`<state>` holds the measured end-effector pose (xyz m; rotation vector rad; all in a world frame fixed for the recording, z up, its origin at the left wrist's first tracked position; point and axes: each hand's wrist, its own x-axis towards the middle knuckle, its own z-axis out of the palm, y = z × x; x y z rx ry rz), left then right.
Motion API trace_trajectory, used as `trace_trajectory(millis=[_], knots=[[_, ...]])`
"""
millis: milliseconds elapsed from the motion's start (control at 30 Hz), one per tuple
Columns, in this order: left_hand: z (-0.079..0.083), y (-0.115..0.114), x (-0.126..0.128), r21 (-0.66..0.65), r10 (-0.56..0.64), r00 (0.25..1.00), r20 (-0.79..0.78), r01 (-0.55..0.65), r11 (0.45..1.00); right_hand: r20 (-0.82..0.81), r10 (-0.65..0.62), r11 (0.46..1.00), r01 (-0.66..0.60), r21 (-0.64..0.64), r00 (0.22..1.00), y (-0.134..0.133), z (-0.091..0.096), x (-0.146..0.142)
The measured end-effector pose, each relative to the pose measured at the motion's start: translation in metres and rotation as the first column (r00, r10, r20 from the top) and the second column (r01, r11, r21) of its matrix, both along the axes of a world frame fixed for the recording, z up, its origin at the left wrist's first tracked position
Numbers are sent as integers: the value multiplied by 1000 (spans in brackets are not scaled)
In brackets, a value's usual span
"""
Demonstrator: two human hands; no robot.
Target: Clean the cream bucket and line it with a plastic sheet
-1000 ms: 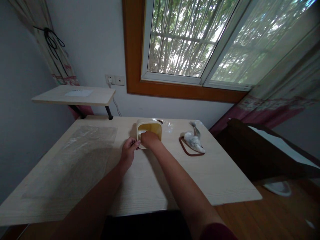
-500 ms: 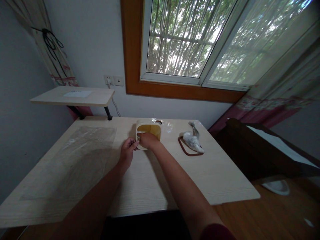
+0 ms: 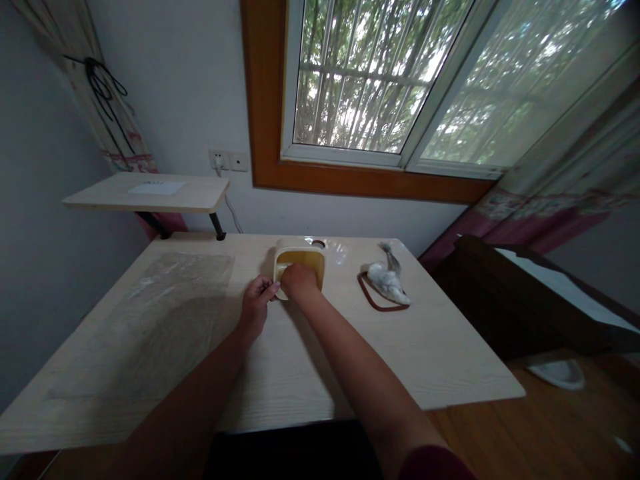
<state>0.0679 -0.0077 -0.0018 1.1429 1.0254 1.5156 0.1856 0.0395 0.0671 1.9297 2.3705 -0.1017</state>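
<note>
A small cream-coloured box (image 3: 324, 261), open at the top and yellow-brown inside, stands near the back of the table. My left hand (image 3: 259, 298) is closed at its front left corner, thumb and fingers pinching the edge there. Reaching down into the box is my right hand (image 3: 300, 280), its fingers curled; the fingertips and anything between them are hidden. To the right, a crumpled clear plastic bag (image 3: 387, 280) with whitish contents lies across a reddish-brown rounded frame (image 3: 369, 298). Neither hand touches these.
A flat clear plastic sheet (image 3: 165, 313) covers the left part of the pale wooden table (image 3: 430, 360). A raised shelf (image 3: 110, 193) with a paper label stands at the back left. Behind the table are a wall and a window (image 3: 370, 80); a dark piece of furniture (image 3: 540, 307) is at the right.
My right hand has shifted slightly and its fingertips, partly visible at the box's left side before, are now hidden inside. My left hand stays at the corner.
</note>
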Motion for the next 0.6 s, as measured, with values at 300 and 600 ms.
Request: trace_trajectory(millis=[300,600], knots=[[-1,0,0,6,0,1000,-17,0,1000,44,-27,996,31,-81,999,1,3,-6],[1,1,0,-30,3,1000,-6,-3,1000,31,46,995,-43,-86,998,4,5,3]])
